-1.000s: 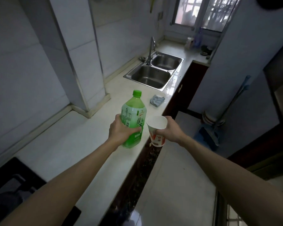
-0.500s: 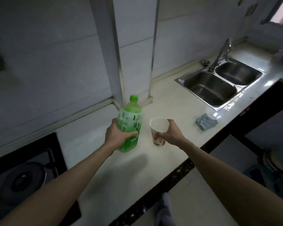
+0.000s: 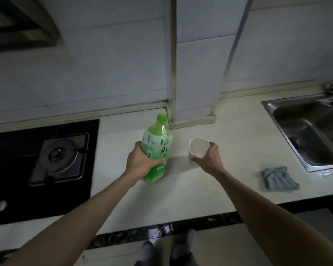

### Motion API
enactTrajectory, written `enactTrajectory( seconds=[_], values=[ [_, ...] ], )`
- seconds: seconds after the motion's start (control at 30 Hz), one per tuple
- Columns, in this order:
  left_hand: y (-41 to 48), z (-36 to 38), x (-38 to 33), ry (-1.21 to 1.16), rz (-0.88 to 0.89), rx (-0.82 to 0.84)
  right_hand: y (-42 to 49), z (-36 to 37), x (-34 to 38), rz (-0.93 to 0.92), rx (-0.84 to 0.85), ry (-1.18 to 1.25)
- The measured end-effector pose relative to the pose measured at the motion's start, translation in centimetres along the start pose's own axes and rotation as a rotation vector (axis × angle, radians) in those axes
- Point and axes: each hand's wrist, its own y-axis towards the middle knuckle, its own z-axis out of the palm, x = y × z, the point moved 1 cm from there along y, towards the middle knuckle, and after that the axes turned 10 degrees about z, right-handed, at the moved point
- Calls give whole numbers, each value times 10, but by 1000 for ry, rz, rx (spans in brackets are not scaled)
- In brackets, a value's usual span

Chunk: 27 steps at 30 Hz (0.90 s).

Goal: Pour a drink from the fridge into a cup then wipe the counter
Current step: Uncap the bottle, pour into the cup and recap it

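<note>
Dim kitchen: white tiled wall (image 3: pixel 113 60), boxed pillar (image 3: pixel 196 73) (tiled too), steel sink (image 3: pixel 308 131), black hob (image 3: pixel 37 169).

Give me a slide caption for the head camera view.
Left hand holds capped green tea bottle, right hand a paper cup, over the kitchen counter.

Bare desk (image 3: pixel 181 196) is lying open below both hands and between them. Beyond the left hand (image 3: pixel 140 162), a tiled pillar (image 3: pixel 192 83) is blocking the way. The stove (image 3: pixel 42 166) is sitting to its left; a folded cloth (image 3: pixel 279 178) and sink (image 3: pixel 311 131) are lying right of the right hand (image 3: pixel 210 158).
</note>
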Motion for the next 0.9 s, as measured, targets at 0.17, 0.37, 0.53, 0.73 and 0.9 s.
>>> enactTrajectory(
  seconds=[0.17,0.37,0.53,0.73,0.9],
  values=[
    [-13,4,0,6,-32,-27,-1,3,-9,-48,6,-19],
    [-29,2,-11,-18,4,-42,-8,-7,-8,-71,82,-145],
    [-55,-7,-17,-25,57,-49,-29,-35,22,-116,-74,-246],
    [-91,-13,-27,115,195,-13,-91,-61,92,-332,-60,-80],
    [-118,-14,-29,213,325,-29,-124,-65,130,-635,-340,-445]
  ],
)
